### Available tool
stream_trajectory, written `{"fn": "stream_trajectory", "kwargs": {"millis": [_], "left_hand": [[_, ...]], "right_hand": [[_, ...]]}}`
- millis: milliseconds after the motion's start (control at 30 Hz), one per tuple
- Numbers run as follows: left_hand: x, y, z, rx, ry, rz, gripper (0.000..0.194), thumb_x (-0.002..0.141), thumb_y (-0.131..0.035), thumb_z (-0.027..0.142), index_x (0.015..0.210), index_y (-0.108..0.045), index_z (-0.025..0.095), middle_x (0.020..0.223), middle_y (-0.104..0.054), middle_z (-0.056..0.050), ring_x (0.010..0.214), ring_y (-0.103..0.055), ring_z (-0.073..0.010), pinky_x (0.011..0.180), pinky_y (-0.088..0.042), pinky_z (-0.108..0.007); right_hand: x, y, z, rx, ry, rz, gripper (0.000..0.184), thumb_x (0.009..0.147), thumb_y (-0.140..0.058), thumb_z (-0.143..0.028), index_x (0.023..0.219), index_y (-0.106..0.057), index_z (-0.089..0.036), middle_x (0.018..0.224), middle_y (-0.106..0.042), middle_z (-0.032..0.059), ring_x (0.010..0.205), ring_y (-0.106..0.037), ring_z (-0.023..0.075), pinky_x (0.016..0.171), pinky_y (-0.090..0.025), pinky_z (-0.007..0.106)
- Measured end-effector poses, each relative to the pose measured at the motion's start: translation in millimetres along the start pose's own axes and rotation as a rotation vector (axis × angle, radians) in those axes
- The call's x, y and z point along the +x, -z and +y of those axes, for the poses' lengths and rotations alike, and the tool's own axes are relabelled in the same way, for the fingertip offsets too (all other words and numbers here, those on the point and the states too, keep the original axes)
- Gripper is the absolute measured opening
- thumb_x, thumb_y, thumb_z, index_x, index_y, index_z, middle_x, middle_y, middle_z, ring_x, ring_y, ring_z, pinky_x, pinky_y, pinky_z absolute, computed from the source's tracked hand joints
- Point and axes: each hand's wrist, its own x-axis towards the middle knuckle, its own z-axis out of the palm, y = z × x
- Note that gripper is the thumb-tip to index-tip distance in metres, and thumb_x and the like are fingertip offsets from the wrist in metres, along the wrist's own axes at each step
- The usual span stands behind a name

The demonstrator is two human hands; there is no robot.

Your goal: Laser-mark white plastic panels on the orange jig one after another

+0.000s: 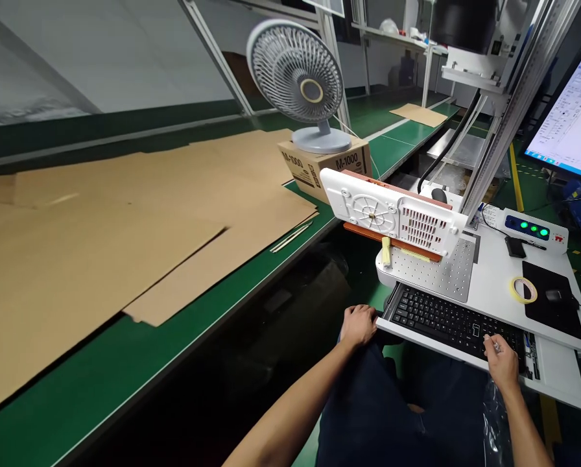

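Head view: right hand (502,364) is resting on the keyboard (453,324), its fingers (489,347) lightly curled over the keys and holding nothing visible. Left hand (358,325) is lying at the edge of the pull-out tray (557,379), fingers half-curled and empty. Keyboard is sitting on that tray, just below the perforated plate (436,272). White vented panel (388,214) is tilting above the plate on an orange strip (392,243); a knock to the tray could send it sliding onto the keys.

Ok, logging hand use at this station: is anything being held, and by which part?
Nothing is held: the left hand rests at the edge of the keyboard tray, and the right hand lies on the keyboard.
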Motion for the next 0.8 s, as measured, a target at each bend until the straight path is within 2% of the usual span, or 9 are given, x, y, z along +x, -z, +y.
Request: {"fn": "stream_trajectory", "kwargs": {"millis": [300,800], "left_hand": [[0,-0.1,-1,0.004,-0.006,-0.019,0.031,0.103,-0.051,0.034,0.108,-0.080,0.023,0.123,-0.078,-0.015,0.131,-0.063,-0.0351,0.117,-0.032,-0.054],[-1,3.4,1,0.014,0.004,-0.045,0.026,0.095,-0.056,0.025,0.108,-0.078,0.023,0.124,-0.078,-0.015,0.135,-0.062,-0.0356,0.118,-0.031,-0.054]], "right_hand": [[-2,2,-7,0.015,0.020,0.022,0.072,0.094,-0.043,-0.092,0.075,-0.066,-0.027,0.067,-0.069,0.0089,0.064,-0.065,0.0251,0.064,-0.049,0.032],[-4,-5,6,0.020,0.017,0.021,0.068,0.097,-0.045,-0.088,0.077,-0.065,-0.027,0.068,-0.070,0.0077,0.066,-0.065,0.0250,0.067,-0.045,0.033]]}}
